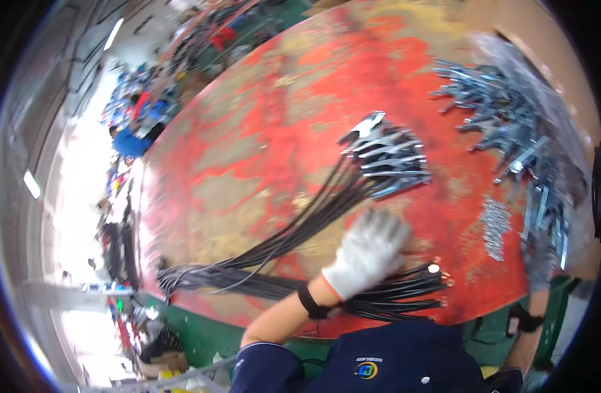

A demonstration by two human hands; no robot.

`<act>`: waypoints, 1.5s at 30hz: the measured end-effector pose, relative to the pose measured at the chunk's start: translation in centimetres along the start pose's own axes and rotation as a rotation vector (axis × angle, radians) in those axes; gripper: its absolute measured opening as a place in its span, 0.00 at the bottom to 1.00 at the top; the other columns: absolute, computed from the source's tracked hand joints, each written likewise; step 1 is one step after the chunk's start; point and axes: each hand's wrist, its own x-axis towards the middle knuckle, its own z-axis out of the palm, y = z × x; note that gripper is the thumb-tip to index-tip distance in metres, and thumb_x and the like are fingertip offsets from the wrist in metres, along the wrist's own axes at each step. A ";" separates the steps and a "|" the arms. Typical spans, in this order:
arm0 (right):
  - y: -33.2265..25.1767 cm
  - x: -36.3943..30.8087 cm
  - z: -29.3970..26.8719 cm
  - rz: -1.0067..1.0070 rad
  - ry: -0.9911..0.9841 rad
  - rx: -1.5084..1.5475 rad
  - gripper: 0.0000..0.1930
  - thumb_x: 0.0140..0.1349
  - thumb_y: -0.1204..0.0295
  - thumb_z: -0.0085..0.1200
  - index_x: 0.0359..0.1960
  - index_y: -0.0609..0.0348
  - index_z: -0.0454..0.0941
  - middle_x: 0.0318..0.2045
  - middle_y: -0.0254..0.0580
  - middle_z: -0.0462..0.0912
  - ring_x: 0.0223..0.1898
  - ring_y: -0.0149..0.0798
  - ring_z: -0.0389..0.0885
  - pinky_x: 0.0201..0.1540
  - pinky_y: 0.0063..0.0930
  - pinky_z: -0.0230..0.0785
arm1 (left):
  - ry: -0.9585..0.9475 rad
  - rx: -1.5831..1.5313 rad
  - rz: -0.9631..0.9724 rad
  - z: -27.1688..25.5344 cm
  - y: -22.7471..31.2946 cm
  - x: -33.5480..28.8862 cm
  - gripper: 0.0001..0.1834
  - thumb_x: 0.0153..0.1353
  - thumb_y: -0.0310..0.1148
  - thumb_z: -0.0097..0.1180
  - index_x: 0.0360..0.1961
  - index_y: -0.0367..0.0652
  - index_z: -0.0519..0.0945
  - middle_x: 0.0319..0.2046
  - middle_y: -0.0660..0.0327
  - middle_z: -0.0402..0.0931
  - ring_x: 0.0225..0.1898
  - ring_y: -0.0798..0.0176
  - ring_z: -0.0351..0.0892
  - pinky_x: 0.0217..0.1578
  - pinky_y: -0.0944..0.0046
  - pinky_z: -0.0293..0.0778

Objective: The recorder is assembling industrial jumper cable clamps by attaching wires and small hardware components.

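Note:
My left hand, in a white work glove, is over the red, worn table, just above a bundle of black cables with copper-coloured ends. Its fingers look stretched out, though motion blurs them, and I see nothing in them. The cables fold back at the left. Their other strands run up to several shiny metal forked clamps, laid together in a fan. At the far right, my right hand, in a greyish glove, is at the near end of a long heap of loose metal pieces. Its fingers cannot be made out.
Small metal parts lie piled between the clamps and the heap. Clear plastic sheeting and cardboard border the heap. A person in blue is beyond the table's left edge. Green surfaces show below the table.

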 end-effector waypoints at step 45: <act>-9.6 -5.2 -7.7 0.059 0.221 1.707 0.33 0.49 0.65 0.72 0.56 0.52 0.70 0.40 0.44 0.81 0.32 0.40 0.83 0.31 0.29 0.78 | -0.189 -0.751 -0.347 0.1 2.0 -2.4 0.14 0.54 0.30 0.61 0.43 0.39 0.82 0.39 0.51 0.81 0.41 0.51 0.81 0.45 0.59 0.75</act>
